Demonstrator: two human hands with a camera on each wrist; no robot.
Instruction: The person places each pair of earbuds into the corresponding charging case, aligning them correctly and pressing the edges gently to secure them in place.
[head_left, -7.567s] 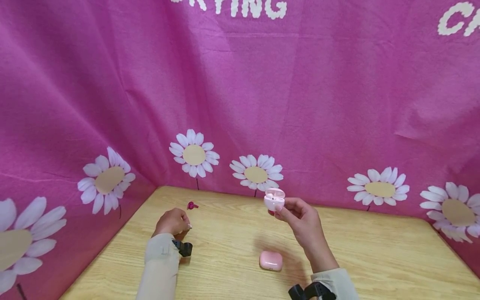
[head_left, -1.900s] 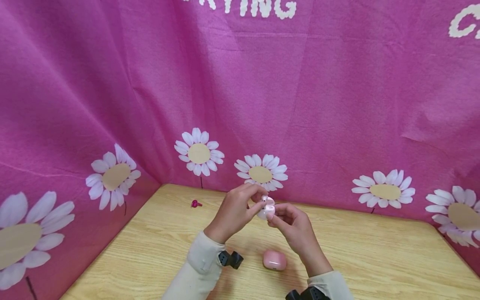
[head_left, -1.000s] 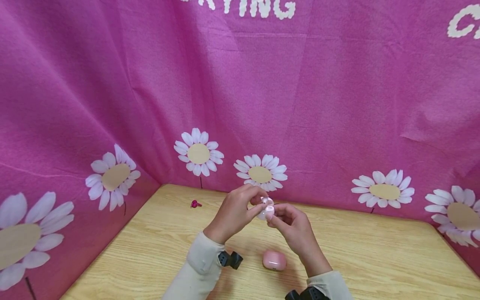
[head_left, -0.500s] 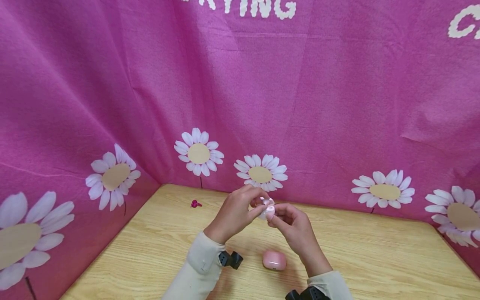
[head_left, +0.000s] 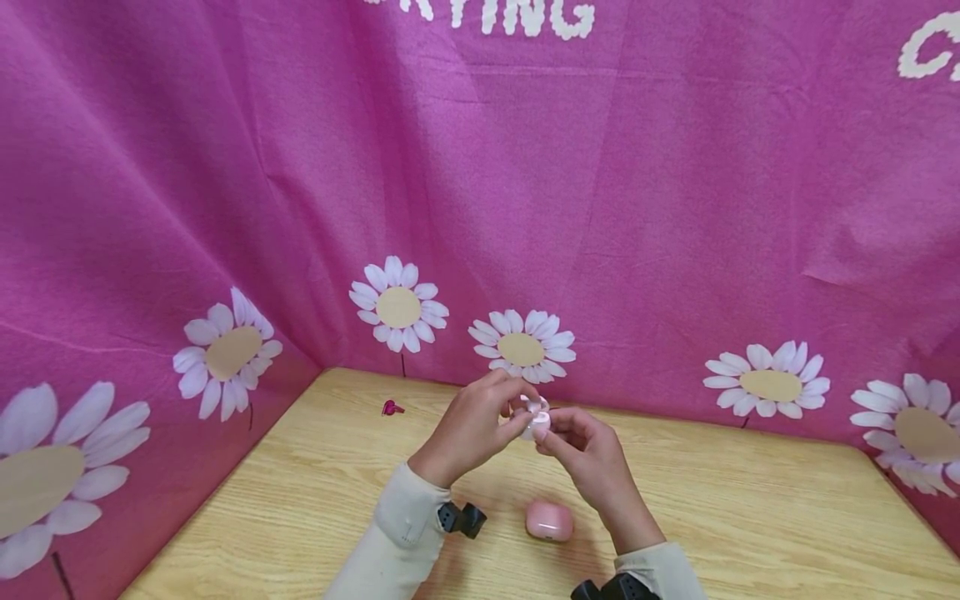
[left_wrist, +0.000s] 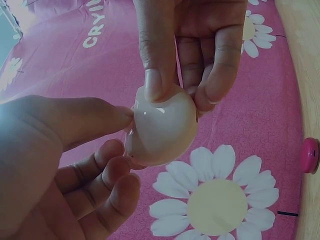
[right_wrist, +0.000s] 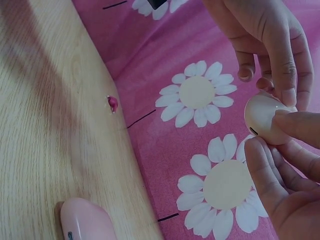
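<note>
An earbud case (left_wrist: 162, 127), pale and glossy with its lid raised, is held above the table in my right hand (head_left: 596, 462). The thumb of that hand presses on the case's outside. My left hand (head_left: 468, 429) reaches in from the left. Its thumb and forefinger pinch a small pale earbud at the lid's opening, mostly hidden by fingers and lid. The other left fingers curl beside the case. A second case (head_left: 549, 521), pink and closed, lies on the table in front of my hands. A fuchsia earbud (head_left: 392, 407) rests farther back at left.
A rounded fuchsia object (left_wrist: 310, 155) sits at the foot of the curtain in the left wrist view. The wooden table (head_left: 300, 500) meets a magenta curtain (head_left: 637, 208) printed with daisies at the back and sides.
Since the oldest frame, my left hand has come from the table at left up to the open case, which tilted in my right hand. In the last second only the left fingertips shifted slightly.
</note>
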